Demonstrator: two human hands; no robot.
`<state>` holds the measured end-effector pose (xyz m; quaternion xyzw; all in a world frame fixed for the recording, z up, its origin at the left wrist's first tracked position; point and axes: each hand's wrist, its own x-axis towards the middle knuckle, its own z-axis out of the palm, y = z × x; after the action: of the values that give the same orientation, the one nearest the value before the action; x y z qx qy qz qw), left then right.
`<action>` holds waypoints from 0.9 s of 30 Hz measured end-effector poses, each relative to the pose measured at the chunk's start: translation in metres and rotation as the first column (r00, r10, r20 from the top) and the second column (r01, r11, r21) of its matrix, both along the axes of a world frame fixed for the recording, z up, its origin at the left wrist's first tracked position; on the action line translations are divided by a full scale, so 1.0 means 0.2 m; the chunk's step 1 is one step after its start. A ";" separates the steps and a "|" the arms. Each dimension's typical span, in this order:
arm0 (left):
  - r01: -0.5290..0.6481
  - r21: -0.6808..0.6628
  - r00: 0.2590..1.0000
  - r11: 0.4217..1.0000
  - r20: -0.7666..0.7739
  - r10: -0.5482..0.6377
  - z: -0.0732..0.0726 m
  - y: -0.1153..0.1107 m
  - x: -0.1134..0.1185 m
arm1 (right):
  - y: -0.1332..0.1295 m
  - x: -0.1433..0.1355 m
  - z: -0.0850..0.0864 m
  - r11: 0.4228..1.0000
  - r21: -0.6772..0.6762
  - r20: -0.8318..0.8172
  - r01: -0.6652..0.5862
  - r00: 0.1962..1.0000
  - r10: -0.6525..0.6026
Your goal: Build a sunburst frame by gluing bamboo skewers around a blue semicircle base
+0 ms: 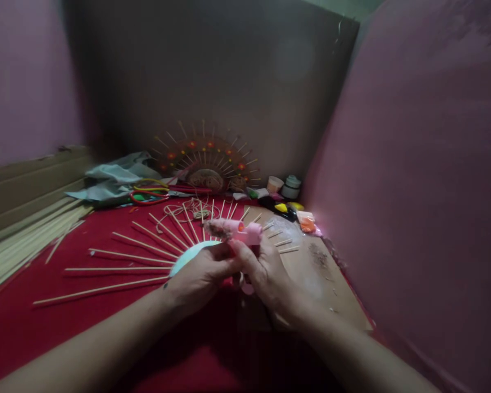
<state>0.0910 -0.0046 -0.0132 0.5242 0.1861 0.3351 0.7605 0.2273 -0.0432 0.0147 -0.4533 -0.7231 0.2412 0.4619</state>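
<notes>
A pink hot glue gun (251, 233) with a dirty, crusted front is held up before me, its nozzle pointing left. My right hand (268, 273) is wrapped round its handle. Against its underside, the fingers of my left hand (207, 273) are closed on the gun; their tips are partly hidden. Below and behind the hands lies a pale green half-round piece (188, 259), partly covered by them. Thin wooden sticks (131, 252) fan out from its curved edge across the red cloth (118, 316).
A decorated stick fan (207, 147) leans on the back wall. Scissors (155, 191), tangled twine (200, 212) and small jars (291, 186) lie behind the sticks. Loose sticks (20, 245) are at left, a brown board (323, 278) at right. Pink walls close in both sides.
</notes>
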 end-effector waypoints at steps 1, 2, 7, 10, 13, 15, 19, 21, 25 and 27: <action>-0.039 -0.033 0.999 0.999 0.013 0.039 0.00 0.01 -0.01 | 0.05 0.04 0.04 0.994 -0.038 -0.028 -0.102 0.995 0.101; -0.079 -0.061 0.997 0.995 0.012 0.080 0.00 0.02 -0.02 | 0.10 0.09 0.08 0.964 -0.136 0.009 -0.227 0.973 0.230; -0.221 -0.080 0.971 0.972 -0.110 0.212 -0.03 0.04 -0.04 | 0.54 0.41 0.15 0.951 -0.200 0.193 0.237 0.961 -0.199; -0.181 -0.121 0.973 0.976 -0.168 0.159 -0.04 0.00 -0.01 | 0.82 0.48 0.12 0.914 -0.145 0.328 0.379 0.890 -0.317; -0.070 -0.194 0.985 0.978 -0.167 0.037 -0.02 -0.04 0.02 | 1.03 0.40 0.09 0.927 -0.058 0.480 0.370 0.825 -0.299; -0.027 -0.240 0.992 0.971 -0.128 -0.004 -0.01 -0.04 0.03 | 1.15 0.30 0.07 0.948 -0.008 0.594 0.319 0.764 -0.252; 0.009 -0.303 0.994 0.953 -0.101 -0.041 -0.03 0.00 0.02 | 1.33 0.13 0.03 0.968 0.035 0.803 0.248 0.570 -0.175; -0.019 -0.298 0.988 0.954 -0.153 -0.028 -0.03 0.03 0.00 | 1.41 0.09 0.00 0.966 0.056 0.868 0.252 0.465 -0.171; -0.046 -0.206 0.959 0.977 -0.282 -0.014 -0.03 0.06 -0.03 | 1.50 0.07 -0.05 0.964 0.078 0.942 0.255 0.297 -0.155; -0.030 -0.192 0.953 0.981 -0.303 -0.030 -0.03 0.06 -0.04 | 1.53 0.07 -0.06 0.970 0.074 0.962 0.231 0.241 -0.131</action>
<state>0.0830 0.0083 -0.0195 0.4928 0.3327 0.2304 0.7703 0.2404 0.2619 0.0018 -0.6050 -0.7862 -0.1080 -0.0652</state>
